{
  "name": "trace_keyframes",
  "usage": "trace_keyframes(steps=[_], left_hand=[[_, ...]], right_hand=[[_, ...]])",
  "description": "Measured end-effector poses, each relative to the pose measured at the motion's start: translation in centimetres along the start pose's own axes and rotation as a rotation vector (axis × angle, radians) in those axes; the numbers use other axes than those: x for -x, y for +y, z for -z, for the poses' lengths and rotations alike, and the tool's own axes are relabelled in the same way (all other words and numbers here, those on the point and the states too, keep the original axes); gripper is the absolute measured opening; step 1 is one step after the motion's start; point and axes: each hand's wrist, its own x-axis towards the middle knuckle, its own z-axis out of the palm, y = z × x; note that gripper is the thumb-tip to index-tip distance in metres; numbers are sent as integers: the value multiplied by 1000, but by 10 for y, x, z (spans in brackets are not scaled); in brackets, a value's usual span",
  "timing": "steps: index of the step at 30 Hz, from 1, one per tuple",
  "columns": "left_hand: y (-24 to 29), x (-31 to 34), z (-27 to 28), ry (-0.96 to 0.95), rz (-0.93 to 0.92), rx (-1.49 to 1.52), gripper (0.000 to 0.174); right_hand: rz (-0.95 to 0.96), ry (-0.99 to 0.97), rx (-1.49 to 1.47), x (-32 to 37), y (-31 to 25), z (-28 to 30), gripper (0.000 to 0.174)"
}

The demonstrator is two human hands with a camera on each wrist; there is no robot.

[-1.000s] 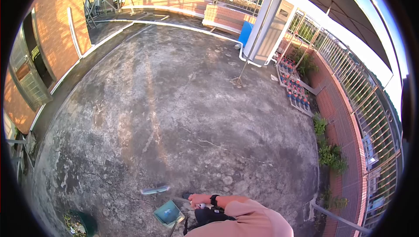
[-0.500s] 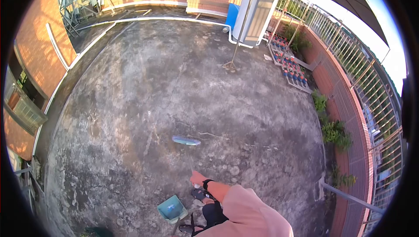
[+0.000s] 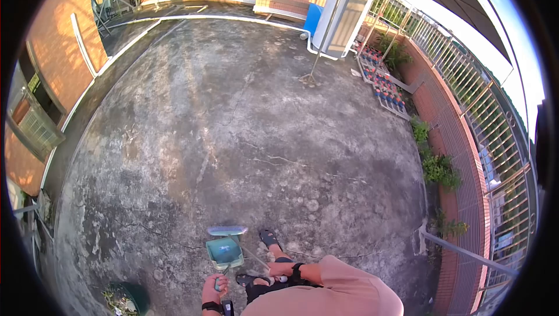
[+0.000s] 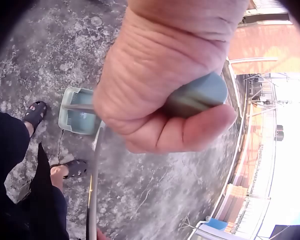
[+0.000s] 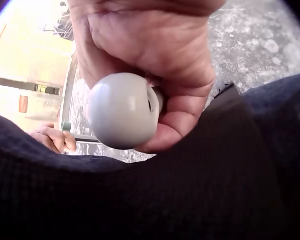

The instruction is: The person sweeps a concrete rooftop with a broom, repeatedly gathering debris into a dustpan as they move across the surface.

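In the head view my left hand (image 3: 214, 288) grips the green-topped handle (image 3: 219, 284) of a teal dustpan (image 3: 225, 252), which rests on the concrete floor near the feet. The left wrist view shows the fingers of my left hand (image 4: 165, 95) curled round that handle end (image 4: 197, 95), with the dustpan (image 4: 80, 120) beyond. My right hand (image 3: 281, 269) holds a broom's pole; the broom head (image 3: 227, 231), pale blue, lies at the far edge of the dustpan. In the right wrist view, my right hand (image 5: 155, 55) wraps the pole just by its rounded white end (image 5: 122, 110).
Sandalled feet (image 3: 269, 238) stand right of the dustpan. A dark green pot (image 3: 135, 297) with plant matter is at lower left. A metal bar (image 3: 466, 252), leafy plants (image 3: 439, 170) and a railing line the right side; a brick wall (image 3: 58, 54) stands left.
The broom head swung out away from the body, then came back to the dustpan. My left hand has come into the head view, holding the dustpan handle. My right hand has drawn back toward the body.
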Motion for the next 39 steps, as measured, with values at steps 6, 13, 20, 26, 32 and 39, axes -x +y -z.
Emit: trace_keyframes(steps=[6, 13, 20, 26, 32, 39], left_hand=[[-12, -2, 1, -27, -138, -163, 17], [-12, -11, 15, -38, -84, -9, 18], [-78, 16, 1, 301, -814, -425, 25], [-109, 22, -24, 248, -875, -459, 29], [-103, 21, -6, 283, -961, -1023, 34], [-47, -24, 9, -241, -240, 136, 11]], right_hand=[[-321, -2, -449, 35, -94, 55, 9], [-82, 50, -170, -48, -106, 135, 15], [0, 97, -217, -165, -123, 196, 21], [-256, 58, -65, -183, -103, 182, 23], [-390, -117, 282, -86, -26, 121, 39], [-412, -384, 161, 31, -28, 95, 30]])
